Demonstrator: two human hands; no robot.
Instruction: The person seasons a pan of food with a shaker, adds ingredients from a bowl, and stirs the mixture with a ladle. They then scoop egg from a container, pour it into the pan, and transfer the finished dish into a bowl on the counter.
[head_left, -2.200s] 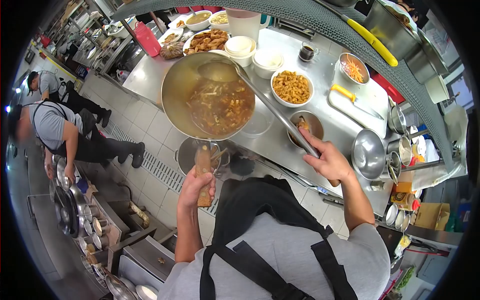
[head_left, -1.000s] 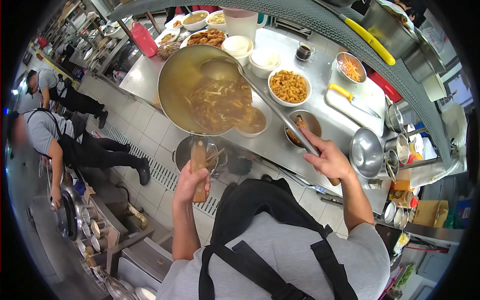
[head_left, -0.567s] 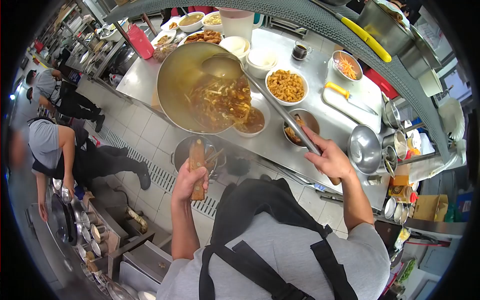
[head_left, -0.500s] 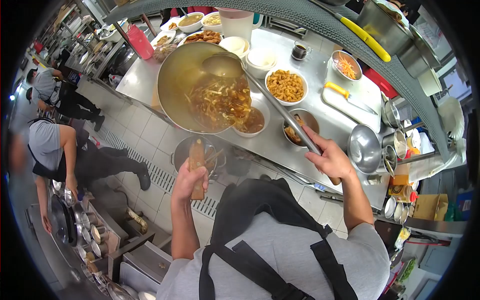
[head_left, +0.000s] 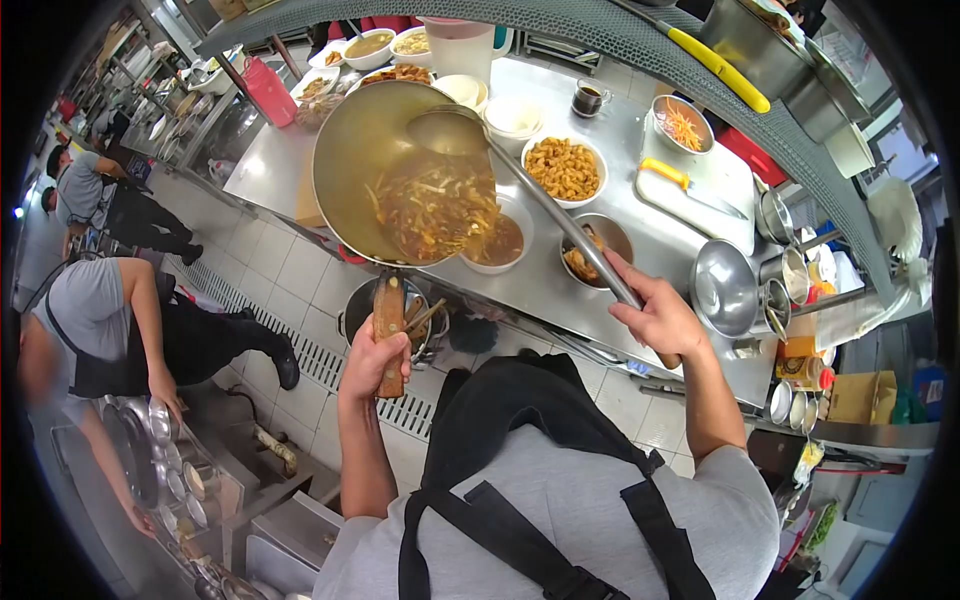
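Note:
My left hand (head_left: 374,362) is closed around the wooden handle of a large wok (head_left: 340,190), which is tilted to the right. Brown soup with pale strips (head_left: 420,215) lies in the wok and runs over its lower right rim into a white bowl (head_left: 513,215), which holds brown liquid. In my right hand (head_left: 655,315) is the long handle of a metal ladle (head_left: 450,132), with its wooden end behind the palm. The ladle's head rests inside the wok, near the upper right rim. Beside the handle stands a metal bowl (head_left: 600,232) with some brown food.
On the steel table (head_left: 560,285) are a bowl of fried pieces (head_left: 562,172), a white cutting board (head_left: 725,205) with a yellow-handled knife (head_left: 667,174), and an empty metal bowl (head_left: 725,288). A mesh shelf (head_left: 560,30) hangs above. At left a co-worker (head_left: 95,310) bends over pots.
The view has shifted slightly. More soup has flowed toward the wok's rim and into the white bowl. The co-worker at left leans further down, an arm reaching lower.

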